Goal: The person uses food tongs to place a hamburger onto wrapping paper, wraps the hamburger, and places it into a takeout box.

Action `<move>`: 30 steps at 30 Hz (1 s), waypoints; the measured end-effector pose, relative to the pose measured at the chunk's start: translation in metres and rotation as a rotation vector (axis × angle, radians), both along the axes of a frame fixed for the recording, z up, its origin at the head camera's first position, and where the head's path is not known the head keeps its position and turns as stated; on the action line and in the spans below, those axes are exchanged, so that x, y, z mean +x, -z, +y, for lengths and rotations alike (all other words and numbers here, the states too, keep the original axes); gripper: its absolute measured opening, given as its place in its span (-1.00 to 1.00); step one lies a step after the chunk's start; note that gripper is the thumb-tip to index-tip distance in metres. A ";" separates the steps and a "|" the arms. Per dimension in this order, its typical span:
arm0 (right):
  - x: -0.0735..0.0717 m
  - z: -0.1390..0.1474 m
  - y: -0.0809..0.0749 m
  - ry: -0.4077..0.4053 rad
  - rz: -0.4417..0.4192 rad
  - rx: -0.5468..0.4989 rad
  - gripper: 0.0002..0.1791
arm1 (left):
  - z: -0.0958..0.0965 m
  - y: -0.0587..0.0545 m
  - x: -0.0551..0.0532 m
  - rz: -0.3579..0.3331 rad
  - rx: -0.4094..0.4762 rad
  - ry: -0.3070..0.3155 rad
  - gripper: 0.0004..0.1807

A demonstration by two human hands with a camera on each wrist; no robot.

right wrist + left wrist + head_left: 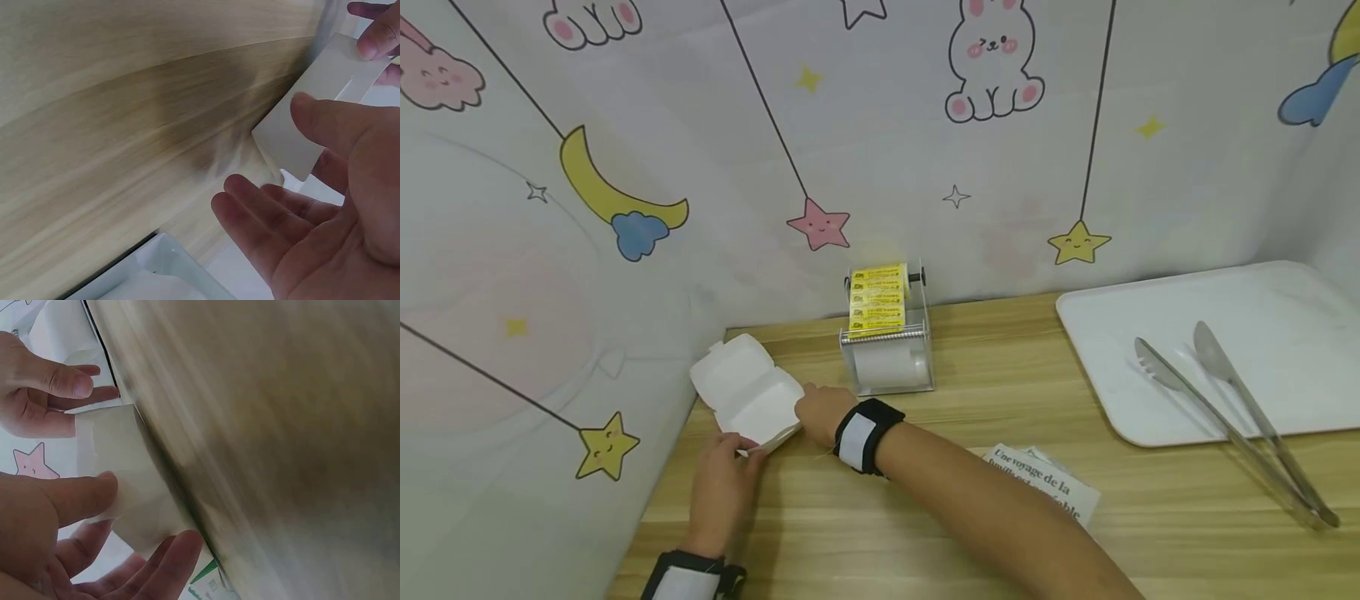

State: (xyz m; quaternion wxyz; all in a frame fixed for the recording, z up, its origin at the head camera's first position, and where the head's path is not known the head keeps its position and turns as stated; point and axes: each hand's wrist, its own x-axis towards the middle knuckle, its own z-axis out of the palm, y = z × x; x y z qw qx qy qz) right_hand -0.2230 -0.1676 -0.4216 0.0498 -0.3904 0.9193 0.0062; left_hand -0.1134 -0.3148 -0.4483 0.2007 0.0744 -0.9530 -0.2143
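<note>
A white paper food box stands on the table at the left with its lid folded back. Its near side faces me, where both hands hold the upright wall. My left hand pinches the left end of this wall; in the left wrist view its thumb lies on the outside of the box, other fingers beyond the edge. My right hand is at the right corner. In the right wrist view, its thumb presses the outer face of the box with the index finger behind, the other fingers extended away from it.
Behind the right hand stands a metal dispenser with a roll of yellow labels. A printed paper pack lies partly under the right forearm. At the right, metal tongs lean across a white tray. A patterned cloth walls the table's back and left.
</note>
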 end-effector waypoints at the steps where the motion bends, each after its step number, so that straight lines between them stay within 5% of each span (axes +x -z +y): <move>1: 0.000 0.002 0.001 -0.001 0.004 -0.002 -0.82 | 0.001 0.000 0.000 -0.003 -0.008 0.005 -0.89; 6: -0.003 0.015 -0.002 -0.034 0.007 -0.017 -0.83 | 0.004 0.000 0.000 -0.054 -0.010 0.031 -0.90; 14: 0.005 0.035 -0.001 -0.087 0.096 0.046 -0.75 | 0.012 -0.012 0.003 -0.226 -0.005 0.112 -0.93; 19: 0.027 0.047 0.001 -0.103 0.096 0.096 -0.69 | 0.019 -0.020 0.019 -0.332 -0.020 0.165 -0.89; 30: 0.091 0.102 -0.016 -0.250 0.137 0.165 -0.62 | 0.058 -0.037 0.061 -0.715 -0.003 0.232 -0.76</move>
